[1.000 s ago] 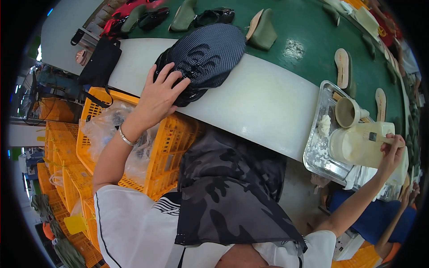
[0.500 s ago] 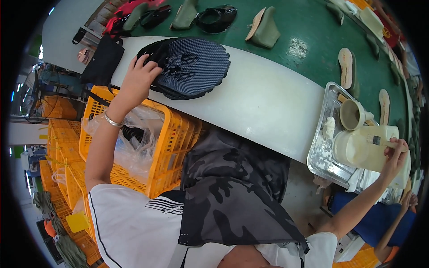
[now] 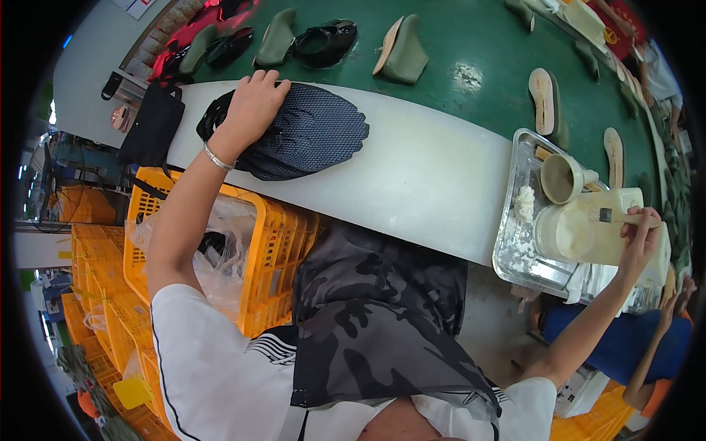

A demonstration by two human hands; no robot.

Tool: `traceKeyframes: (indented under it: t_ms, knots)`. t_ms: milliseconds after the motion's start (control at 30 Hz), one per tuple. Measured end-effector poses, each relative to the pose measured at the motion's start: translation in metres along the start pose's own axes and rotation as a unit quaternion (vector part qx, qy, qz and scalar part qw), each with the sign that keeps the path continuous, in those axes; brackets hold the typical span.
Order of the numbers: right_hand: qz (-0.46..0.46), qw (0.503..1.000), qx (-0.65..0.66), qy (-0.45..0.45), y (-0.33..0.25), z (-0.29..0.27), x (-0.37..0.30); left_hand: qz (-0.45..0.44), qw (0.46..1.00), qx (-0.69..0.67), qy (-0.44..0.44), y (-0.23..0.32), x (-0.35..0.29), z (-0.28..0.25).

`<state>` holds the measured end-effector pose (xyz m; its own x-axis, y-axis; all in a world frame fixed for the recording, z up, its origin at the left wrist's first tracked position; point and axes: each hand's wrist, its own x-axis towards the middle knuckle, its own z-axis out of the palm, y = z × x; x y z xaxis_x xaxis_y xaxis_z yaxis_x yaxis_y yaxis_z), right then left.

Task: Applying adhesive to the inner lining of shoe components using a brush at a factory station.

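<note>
My left hand is closed at the far left edge of a small pile of dark woven shoe uppers, its fingers bent over them. The pile lies on a long white board; what sits under the palm is hidden. My right hand grips the handle of a flat glue brush. Its bristle end is over a cut-open pale plastic jug holding whitish glue. The jug stands in a metal tray, beside a beige cup and a white lump.
Green wedge soles and glossy black uppers stand along the green table. A yellow crate with plastic bags sits below the board. One black pouch hangs at left. Another person's hands show at right.
My left hand has moved over the pile, whose outline now looks narrower. With the brush, my right hand has tipped so the bristles stand out more clearly above the jug. The whole view has shifted slightly.
</note>
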<state>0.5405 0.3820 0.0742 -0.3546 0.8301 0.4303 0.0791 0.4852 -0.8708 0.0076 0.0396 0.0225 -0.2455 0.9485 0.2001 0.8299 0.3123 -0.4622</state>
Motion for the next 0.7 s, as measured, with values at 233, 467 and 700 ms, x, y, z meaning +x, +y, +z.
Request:
traceKeyframes:
  t_ms: [233, 467, 700]
  knots:
    - [0.001, 1.000, -0.015, 0.018, 0.000, 0.000, 0.001, -0.017, 0.998, 0.021, -0.048, -0.001, 0.010, 0.006]
    - [-0.015, 1.000, -0.009, 0.016, 0.000, 0.000, 0.002, 0.013, 0.999, -0.036, -0.024, 0.001, 0.023, 0.002]
    - [-0.036, 0.996, -0.064, 0.045, -0.008, 0.012, -0.005, 0.062, 0.994, -0.039, -0.085, 0.018, 0.025, -0.015]
